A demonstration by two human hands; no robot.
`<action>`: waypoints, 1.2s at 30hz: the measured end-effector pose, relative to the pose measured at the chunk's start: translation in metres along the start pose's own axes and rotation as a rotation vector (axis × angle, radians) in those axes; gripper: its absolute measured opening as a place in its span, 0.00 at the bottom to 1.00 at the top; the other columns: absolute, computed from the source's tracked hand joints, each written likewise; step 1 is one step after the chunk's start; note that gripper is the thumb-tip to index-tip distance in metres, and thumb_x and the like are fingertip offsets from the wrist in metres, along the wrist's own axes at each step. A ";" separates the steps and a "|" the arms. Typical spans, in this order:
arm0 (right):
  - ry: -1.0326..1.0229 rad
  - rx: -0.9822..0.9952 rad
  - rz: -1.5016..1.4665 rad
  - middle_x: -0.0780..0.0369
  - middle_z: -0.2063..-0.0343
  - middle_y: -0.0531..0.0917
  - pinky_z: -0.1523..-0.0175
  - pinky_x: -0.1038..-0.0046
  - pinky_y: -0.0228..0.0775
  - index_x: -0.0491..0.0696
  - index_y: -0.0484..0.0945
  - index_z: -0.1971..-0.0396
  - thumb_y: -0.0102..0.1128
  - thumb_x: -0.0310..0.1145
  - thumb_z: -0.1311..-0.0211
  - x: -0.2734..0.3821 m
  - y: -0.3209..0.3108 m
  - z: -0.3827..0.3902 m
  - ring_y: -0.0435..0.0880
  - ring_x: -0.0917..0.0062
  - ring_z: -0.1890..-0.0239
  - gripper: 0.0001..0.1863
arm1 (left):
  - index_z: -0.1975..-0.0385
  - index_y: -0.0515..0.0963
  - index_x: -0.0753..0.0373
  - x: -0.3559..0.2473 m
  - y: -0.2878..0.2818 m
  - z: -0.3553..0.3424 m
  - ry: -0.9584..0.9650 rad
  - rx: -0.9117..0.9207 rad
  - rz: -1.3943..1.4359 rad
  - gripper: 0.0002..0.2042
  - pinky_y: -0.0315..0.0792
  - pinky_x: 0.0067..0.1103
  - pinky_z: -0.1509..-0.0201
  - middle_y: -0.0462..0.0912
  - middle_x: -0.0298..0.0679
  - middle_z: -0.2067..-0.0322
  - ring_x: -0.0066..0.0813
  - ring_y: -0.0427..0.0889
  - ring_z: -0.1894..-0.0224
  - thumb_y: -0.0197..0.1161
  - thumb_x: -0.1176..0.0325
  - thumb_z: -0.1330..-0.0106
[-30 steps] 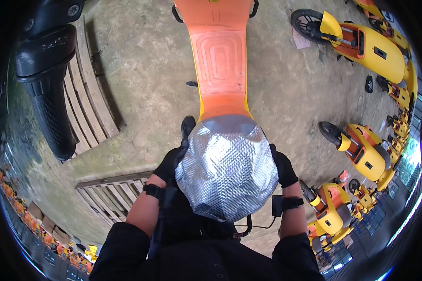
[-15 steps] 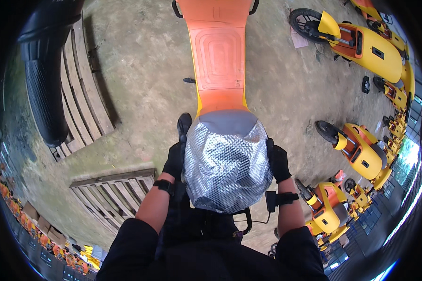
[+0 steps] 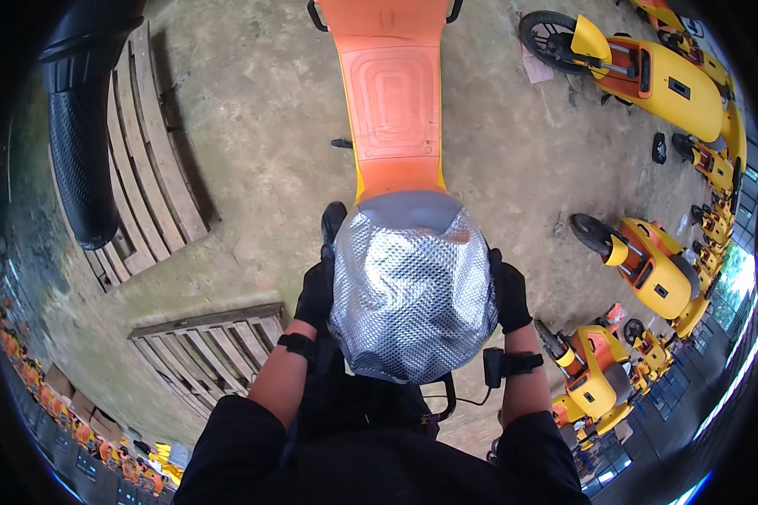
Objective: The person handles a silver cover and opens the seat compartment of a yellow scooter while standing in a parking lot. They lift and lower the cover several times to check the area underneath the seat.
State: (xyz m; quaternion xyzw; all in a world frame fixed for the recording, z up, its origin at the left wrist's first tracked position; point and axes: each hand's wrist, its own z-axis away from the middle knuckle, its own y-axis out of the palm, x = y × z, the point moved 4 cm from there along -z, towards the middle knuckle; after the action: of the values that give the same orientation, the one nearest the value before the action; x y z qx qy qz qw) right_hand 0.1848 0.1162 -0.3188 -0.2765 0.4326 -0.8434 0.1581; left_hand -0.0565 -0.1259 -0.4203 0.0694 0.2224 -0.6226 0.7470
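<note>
Both of my hands are in black gloves and closed on the sides of a crinkled silver quilted foil cover: my left hand clamps its left edge and my right hand clamps its right edge. That cover sits just in front of my chest, stretched over the rear seat of an orange scooter with a ribbed rectangular footboard, which runs away from me toward the top of the view. Each wrist carries a black strap, and a small black box hangs by the right wrist with a thin cable trailing below it.

I see no readable label from here; a pale flat scrap lies on the dirt beside the front wheel of a yellow and orange scooter at upper right. More yellow scooters are parked down the right side, near my right arm.

On the left, two weathered wooden pallets lie on the bare ground: a long one at upper left and a slatted one just beside my left forearm. A black ribbed curved part crosses over the long pallet and hides part of it.
</note>
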 end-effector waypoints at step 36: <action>0.389 0.106 -0.469 0.52 0.75 0.79 0.63 0.67 0.65 0.40 0.77 0.70 0.35 0.51 0.32 -0.012 -0.001 0.030 0.76 0.65 0.73 0.29 | 0.55 0.73 0.68 -0.016 -0.002 0.032 0.013 -0.114 0.261 0.32 0.65 0.30 0.50 0.78 0.56 0.59 0.45 0.75 0.52 0.30 0.44 0.31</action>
State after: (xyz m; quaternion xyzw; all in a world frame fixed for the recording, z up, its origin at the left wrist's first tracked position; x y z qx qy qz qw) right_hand 0.2125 0.1038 -0.3080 -0.1937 0.3347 -0.9153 -0.1123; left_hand -0.0525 -0.1242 -0.3843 0.0592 0.2511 -0.5061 0.8230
